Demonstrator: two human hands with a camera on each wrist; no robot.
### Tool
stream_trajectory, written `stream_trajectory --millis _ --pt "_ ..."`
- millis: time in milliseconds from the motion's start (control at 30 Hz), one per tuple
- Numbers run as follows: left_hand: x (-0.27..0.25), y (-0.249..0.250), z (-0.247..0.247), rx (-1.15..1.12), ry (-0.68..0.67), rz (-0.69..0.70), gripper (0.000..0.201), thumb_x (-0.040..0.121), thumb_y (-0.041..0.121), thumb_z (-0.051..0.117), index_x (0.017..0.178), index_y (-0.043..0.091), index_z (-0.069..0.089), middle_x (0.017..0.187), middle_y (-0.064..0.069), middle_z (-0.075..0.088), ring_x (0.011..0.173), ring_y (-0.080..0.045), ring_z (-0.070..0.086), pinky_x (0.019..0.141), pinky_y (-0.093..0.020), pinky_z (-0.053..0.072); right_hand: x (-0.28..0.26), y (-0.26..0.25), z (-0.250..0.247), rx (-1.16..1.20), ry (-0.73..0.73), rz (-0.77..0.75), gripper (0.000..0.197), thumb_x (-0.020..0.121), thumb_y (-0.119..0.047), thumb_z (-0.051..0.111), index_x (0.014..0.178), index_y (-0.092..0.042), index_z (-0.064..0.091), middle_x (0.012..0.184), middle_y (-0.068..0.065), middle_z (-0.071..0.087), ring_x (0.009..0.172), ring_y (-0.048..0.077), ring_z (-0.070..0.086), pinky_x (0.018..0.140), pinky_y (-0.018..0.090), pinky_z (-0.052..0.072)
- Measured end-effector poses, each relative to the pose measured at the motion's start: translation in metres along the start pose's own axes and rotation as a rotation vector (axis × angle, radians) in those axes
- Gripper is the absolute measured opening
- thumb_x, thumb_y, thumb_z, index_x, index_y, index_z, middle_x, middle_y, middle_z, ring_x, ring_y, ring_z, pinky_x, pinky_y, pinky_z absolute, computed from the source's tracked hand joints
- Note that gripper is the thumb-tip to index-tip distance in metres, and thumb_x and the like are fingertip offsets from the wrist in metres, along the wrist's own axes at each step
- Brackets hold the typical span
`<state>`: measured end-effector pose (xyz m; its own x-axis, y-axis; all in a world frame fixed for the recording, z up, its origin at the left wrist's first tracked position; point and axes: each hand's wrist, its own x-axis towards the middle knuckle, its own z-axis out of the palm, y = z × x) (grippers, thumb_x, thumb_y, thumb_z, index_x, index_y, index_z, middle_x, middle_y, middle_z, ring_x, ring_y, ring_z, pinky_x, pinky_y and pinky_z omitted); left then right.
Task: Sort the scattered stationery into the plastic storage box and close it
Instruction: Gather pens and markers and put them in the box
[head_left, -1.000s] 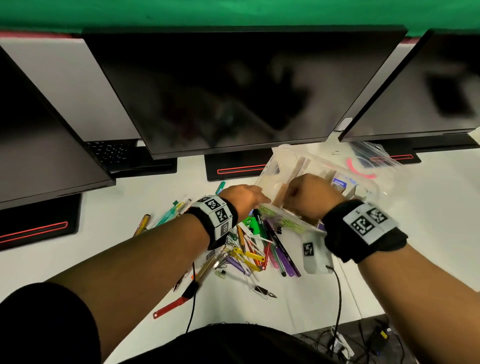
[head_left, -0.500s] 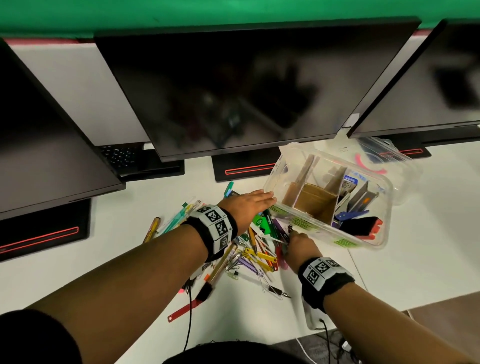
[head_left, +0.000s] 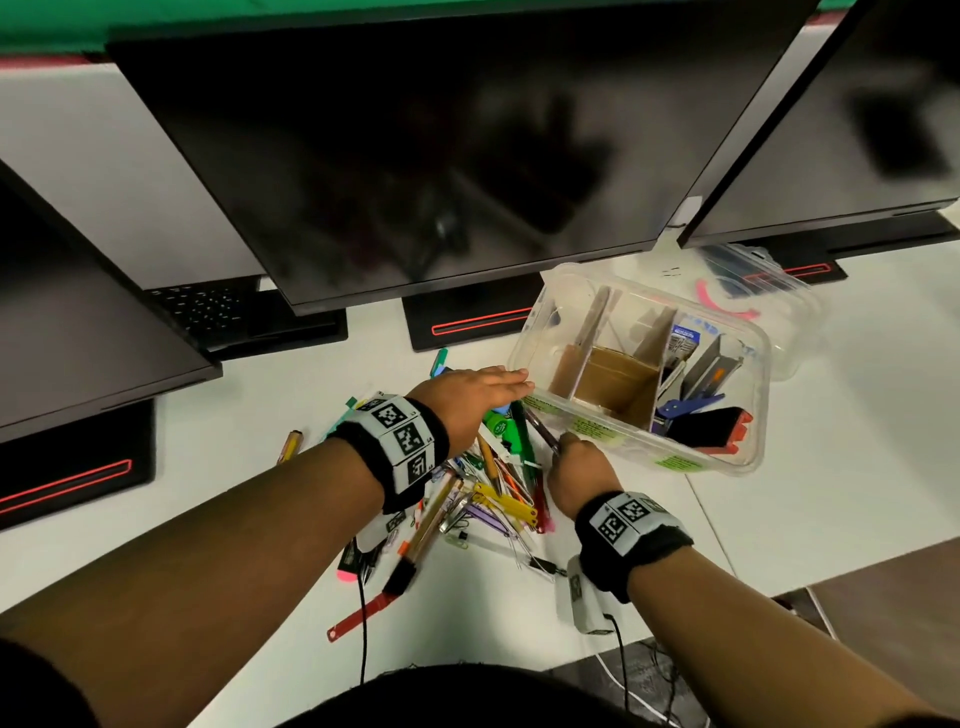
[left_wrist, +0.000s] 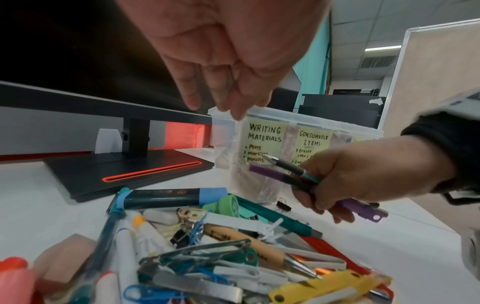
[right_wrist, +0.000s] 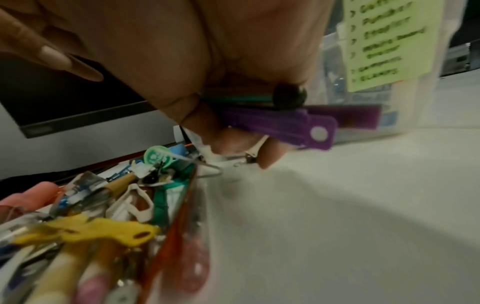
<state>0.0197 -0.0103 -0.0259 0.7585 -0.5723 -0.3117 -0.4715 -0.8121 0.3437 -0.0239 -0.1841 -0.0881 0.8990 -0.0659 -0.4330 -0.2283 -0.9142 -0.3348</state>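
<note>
Since half a second ago, my right hand (head_left: 574, 467) is no longer lying low in the pile of scattered stationery (head_left: 483, 483) — it is now lifting slightly toward the clear plastic storage box (head_left: 748, 364), and it is gripping pens. From the left wrist view I am curling my fingers (left_wrist: 322, 197) round two of them: a purple pen with a clip (left_wrist: 345, 202) and a slimmer teal-and-black pen (left_wrist: 288, 166), both pointing toward the box wall. My left hand (head_left: 467, 400) is staying where it was, fingers straight and together, fingertips (left_wrist: 235, 107) touching the near left corner of the box rim, holding nothing.

I am seeing the box standing open on the white desk (head_left: 831, 441), just right of the pile, split by brown cardboard dividers (head_left: 618, 374) into compartments. Yellow-green paper labels (left_wrist: 265, 142) are sticking to its near wall; two are reading "Writing Materials" and "Consumable Items". The right compartment is already holding a black-and-red block (head_left: 709, 428) and a blue tool (head_left: 685, 405); what else is in there I cannot tell.

Three dark monitors (head_left: 441, 156) are standing along the back of the desk, crowding the space behind the box, with a clear plastic lid (head_left: 769, 291) lying beyond it. Between my two wrists the heap is lying thick — pens, markers, coloured paper clips, black binder clips, a yellow tag (head_left: 506, 501) — too tangled for me to count.
</note>
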Motion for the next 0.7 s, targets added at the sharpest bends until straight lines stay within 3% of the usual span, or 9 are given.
stream_trajectory --millis 100,233,367,500,700 --pt "0.003 -0.004 0.001 0.002 -0.009 0.014 0.097 0.075 -0.022 0.045 0.147 0.036 0.019 0.158 0.015 0.013 0.147 -0.011 0.014 0.121 -0.037 0.017 0.006 -0.016 0.0 -0.002 0.014 -0.058 0.029 0.09 -0.006 0.044 0.118 0.004 0.05 0.118 0.023 0.061 0.107 0.032 0.06 0.088 0.034 0.048" --pt "-0.002 -0.009 0.001 -0.015 0.057 -0.011 0.087 0.079 -0.019 0.041 0.145 0.036 0.026 0.156 0.015 0.019 0.145 -0.01 0.018 0.119 -0.029 0.017 0.016 -0.031 0.003 -0.063 -0.025 0.019 0.037 0.094 -0.012 0.043 0.126 0.007 0.044 0.12 0.019 0.062 0.107 0.029 0.064 0.087 0.035 0.052" --pt "-0.025 -0.037 0.006 -0.129 0.249 -0.238 0.061 0.09 -0.005 0.039 0.138 0.033 0.043 0.151 0.013 0.034 0.139 -0.013 0.032 0.115 -0.026 0.025 0.022 -0.037 0.003 -0.105 -0.069 0.049 0.028 0.095 -0.006 0.038 0.117 0.003 0.052 0.118 0.018 0.064 0.107 0.03 0.064 0.089 0.037 0.052" --pt "-0.053 -0.077 0.02 -0.094 0.17 -0.446 0.043 0.092 0.006 0.043 0.128 0.027 0.054 0.136 0.002 0.053 0.128 -0.019 0.045 0.108 -0.031 0.036 0.026 -0.043 0.004 -0.106 -0.082 0.063 0.032 0.094 -0.011 0.045 0.121 0.005 0.049 0.12 0.02 0.063 0.109 0.031 0.063 0.089 0.037 0.051" --pt "-0.098 -0.13 0.048 -0.17 0.028 -0.867 0.037 0.09 0.015 0.053 0.127 0.02 0.053 0.133 -0.01 0.049 0.124 -0.027 0.048 0.103 -0.032 0.039 0.034 -0.046 0.013 -0.107 -0.056 0.067 0.036 0.094 -0.023 0.049 0.12 0.001 0.051 0.119 0.021 0.063 0.107 0.032 0.063 0.088 0.038 0.052"
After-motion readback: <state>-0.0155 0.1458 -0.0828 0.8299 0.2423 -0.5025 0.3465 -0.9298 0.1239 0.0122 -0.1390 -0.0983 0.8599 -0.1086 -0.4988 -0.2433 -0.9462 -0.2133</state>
